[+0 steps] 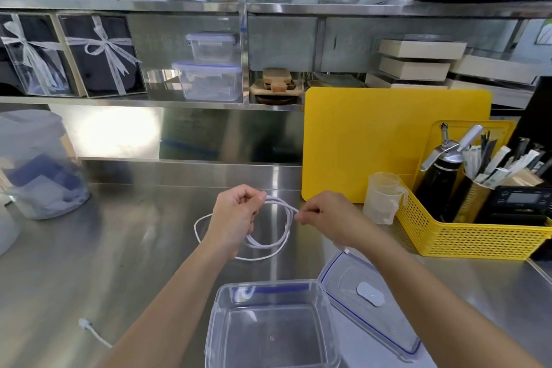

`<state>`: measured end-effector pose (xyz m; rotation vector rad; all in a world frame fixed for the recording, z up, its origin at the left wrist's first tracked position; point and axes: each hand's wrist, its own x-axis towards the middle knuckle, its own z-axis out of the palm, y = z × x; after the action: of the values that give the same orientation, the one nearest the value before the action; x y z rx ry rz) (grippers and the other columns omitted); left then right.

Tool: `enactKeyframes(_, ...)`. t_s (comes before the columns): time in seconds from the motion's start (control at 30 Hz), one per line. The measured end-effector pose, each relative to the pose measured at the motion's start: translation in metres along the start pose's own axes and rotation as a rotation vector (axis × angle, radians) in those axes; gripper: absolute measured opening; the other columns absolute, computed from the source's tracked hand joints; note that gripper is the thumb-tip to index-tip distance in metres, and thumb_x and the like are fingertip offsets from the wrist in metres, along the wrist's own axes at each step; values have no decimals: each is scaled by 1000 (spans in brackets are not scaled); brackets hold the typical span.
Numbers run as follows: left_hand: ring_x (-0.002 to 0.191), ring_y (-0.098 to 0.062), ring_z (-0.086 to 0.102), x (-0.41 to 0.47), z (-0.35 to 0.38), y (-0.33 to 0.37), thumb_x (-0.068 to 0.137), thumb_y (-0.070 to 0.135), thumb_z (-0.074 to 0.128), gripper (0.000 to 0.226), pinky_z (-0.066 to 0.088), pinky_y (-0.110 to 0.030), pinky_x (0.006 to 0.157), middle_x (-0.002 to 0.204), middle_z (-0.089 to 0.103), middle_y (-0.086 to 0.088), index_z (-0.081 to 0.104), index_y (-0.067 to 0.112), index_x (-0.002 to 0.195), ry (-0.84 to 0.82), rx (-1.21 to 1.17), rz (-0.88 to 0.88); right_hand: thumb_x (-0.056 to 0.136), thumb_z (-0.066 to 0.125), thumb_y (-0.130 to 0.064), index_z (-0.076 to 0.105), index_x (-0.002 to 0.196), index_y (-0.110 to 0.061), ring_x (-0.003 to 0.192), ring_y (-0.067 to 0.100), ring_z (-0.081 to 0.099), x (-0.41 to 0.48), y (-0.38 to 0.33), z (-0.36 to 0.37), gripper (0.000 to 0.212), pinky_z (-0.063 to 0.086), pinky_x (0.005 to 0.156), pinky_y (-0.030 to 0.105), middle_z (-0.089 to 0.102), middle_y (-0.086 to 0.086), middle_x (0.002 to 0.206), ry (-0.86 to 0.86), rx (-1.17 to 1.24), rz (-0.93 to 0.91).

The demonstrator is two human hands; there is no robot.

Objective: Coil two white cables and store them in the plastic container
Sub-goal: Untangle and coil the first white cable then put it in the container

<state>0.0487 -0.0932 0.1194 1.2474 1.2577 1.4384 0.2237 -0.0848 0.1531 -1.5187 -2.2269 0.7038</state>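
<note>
Nearest: clear container, open, empty; lid lying beside it on the tabletop. Second cable loose at near left, uncoiled. Further out: left hand closed on the coiled cable, right hand pinching its strand. Risks: loops springing open on release; loose tail snagging. Far left: lidded tub, blurred blue-white contents.
</note>
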Motion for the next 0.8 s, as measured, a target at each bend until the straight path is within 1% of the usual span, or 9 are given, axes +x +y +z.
enactKeyframes(0.03,33,-3,29,0,1,-2,88,7,58,28,26,-15,34,36,40,13,62,15,61,3,74,41,86,60,-26,66,71,-8,51,13,46,-2,0,-3,24,37,48,25,53,0,56,-49,10,10)
enactKeyframes(0.1,33,-4,30,1,2,-4,88,7,59,27,26,-14,36,35,41,13,61,14,61,8,153,84,84,63,-17,63,65,-8,43,10,51,-5,-1,-8,21,42,44,21,56,-2,48,-90,254,-6)
enactKeyframes(0.2,33,-5,27,2,3,-5,88,5,58,27,23,-15,34,36,37,13,60,10,61,-31,51,16,81,64,-1,65,72,2,51,19,67,-6,-2,-9,9,57,52,23,66,11,57,-59,739,-26)
enactKeyframes(0.3,34,-4,26,0,4,-3,89,6,57,32,24,-15,32,39,37,10,60,13,57,-86,-40,-80,77,66,4,66,67,-4,54,21,69,-4,-3,-1,13,59,56,23,68,10,54,25,903,-15)
enactKeyframes(0.37,34,-4,25,-1,2,-3,89,6,57,36,23,-15,31,42,36,7,60,14,54,-107,-117,-147,76,66,4,67,65,-7,50,18,66,-3,0,8,16,56,52,21,67,5,50,114,837,-34)
enactKeyframes(0.43,34,-3,25,-3,-3,-6,89,6,55,39,23,-13,31,44,37,6,61,15,52,-130,-165,-197,76,69,0,66,67,-9,50,9,59,-3,4,17,13,49,50,17,63,0,53,197,622,-68)
enactKeyframes(0.53,33,-2,27,-6,-8,-10,91,6,53,45,24,-13,30,44,41,6,62,16,48,-170,-215,-245,76,70,-8,68,74,-7,63,10,52,-5,10,28,3,44,62,25,60,1,68,263,392,-127)
enactKeyframes(0.7,34,-2,28,-7,-2,-7,91,8,54,44,25,-14,31,45,39,6,62,18,49,-161,-139,-208,80,66,-8,66,77,-3,60,4,49,-9,12,35,6,41,59,20,58,0,68,416,365,-229)
enactKeyframes(0.8,34,-3,28,-6,-2,-5,91,9,54,45,26,-14,31,45,39,5,63,19,49,-147,-112,-202,81,65,-9,63,75,-7,56,2,47,-9,14,36,7,37,53,12,55,-2,64,378,429,-192)
